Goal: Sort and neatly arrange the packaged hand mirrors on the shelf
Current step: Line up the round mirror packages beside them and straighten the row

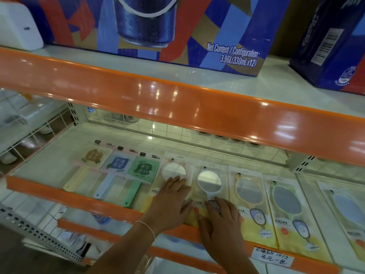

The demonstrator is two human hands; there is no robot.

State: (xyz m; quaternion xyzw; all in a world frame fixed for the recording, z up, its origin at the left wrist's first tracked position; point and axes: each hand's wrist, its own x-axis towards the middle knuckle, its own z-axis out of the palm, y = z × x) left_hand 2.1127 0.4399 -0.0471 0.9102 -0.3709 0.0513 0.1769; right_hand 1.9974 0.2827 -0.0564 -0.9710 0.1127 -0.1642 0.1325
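Packaged hand mirrors lie flat in a row on the middle shelf (59,147). At left are square mirrors with cream (92,159), blue (116,163) and green (143,168) cards. To the right lie round mirrors in clear bags. My left hand (171,200) rests palm down on the white round mirror pack (173,169). My right hand (219,216) lies flat on the lower part of the neighbouring white-framed mirror pack (209,180). Further right are a yellow-framed pack (249,189), a green-framed pack (287,202) and a blue pack (347,206).
An orange shelf lip (197,107) overhangs the mirrors from above, carrying a large drinks carton (158,26) and a dark blue box (331,46). A handwritten price tag (271,256) hangs on the front rail. A wire divider (39,133) bounds the left side.
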